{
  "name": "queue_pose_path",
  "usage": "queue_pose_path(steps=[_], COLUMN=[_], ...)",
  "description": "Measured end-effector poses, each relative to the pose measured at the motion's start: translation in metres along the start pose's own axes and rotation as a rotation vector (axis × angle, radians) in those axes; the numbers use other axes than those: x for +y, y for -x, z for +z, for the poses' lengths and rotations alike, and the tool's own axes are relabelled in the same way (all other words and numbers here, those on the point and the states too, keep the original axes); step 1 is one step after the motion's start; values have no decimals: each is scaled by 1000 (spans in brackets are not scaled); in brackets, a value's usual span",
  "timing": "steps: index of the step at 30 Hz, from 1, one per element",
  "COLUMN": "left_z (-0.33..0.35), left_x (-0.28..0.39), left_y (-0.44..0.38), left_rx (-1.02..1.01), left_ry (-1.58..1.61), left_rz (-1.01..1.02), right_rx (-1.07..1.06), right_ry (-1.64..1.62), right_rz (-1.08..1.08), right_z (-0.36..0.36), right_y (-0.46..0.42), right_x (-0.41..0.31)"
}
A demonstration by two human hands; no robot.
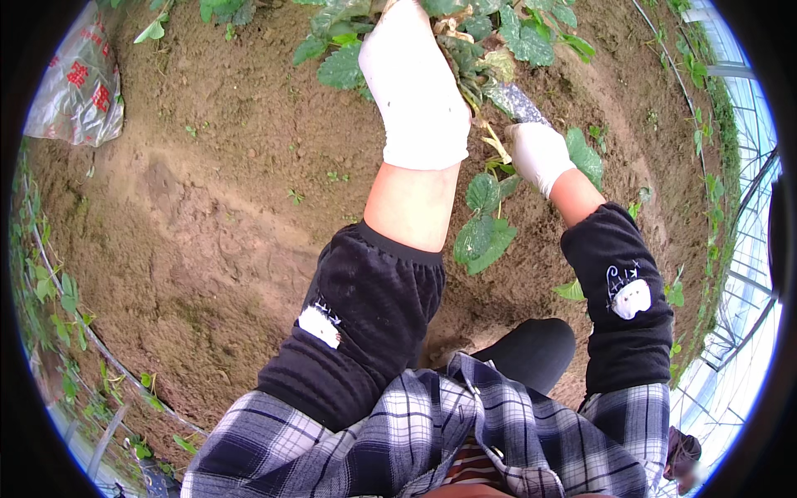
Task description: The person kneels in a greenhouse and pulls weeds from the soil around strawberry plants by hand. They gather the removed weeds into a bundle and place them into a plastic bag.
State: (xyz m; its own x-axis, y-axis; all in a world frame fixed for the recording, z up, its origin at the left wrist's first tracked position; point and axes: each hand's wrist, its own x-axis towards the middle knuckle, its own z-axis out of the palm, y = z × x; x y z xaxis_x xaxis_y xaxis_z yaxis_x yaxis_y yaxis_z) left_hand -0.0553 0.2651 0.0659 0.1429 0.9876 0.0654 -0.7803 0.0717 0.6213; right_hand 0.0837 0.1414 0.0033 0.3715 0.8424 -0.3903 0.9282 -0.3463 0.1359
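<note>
My left hand (414,87), in a white glove, reaches to the leafy plants at the top of the view. Its fingers run past the top edge among the leaves, so its grip cannot be told. My right hand (538,152), also gloved in white, is closed around the near end of a flat, soil-marked metal tool (526,107). The tool's far part lies against the leaves and stems of a strawberry-like plant (529,40). Pale stems (494,140) hang between my hands, with a sprig of green leaves (482,233) below them on the soil.
A clear plastic bag (84,93) with red printing lies at the upper left on bare brown soil (205,187). Thin hoses (103,352) run along both sides beside low vines. Greenhouse framing (747,280) stands at the right. Part of another person (682,460) shows at the lower right.
</note>
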Motion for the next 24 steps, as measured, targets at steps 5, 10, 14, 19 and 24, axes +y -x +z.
queue_pose_path(steps=[5, 10, 14, 19, 24], left_z=[1, -2, 5, 3, 3], left_x=[-5, -3, -9, -8, -10], left_y=[3, 4, 8, 9, 10], left_rx=[2, 3, -2, -10, -16], left_ry=[-6, -29, -15, -43, -50], left_rz=[-9, -10, -14, -1, 5], right_rx=[47, 179, -86, -214, -154], right_ry=[-82, -148, 59, 163, 164], right_rz=[106, -378, -339, -311, -356], right_z=[-29, -37, -30, -31, -24], right_y=[8, 1, -4, -4, -4], right_x=[23, 2, -4, -16, -16])
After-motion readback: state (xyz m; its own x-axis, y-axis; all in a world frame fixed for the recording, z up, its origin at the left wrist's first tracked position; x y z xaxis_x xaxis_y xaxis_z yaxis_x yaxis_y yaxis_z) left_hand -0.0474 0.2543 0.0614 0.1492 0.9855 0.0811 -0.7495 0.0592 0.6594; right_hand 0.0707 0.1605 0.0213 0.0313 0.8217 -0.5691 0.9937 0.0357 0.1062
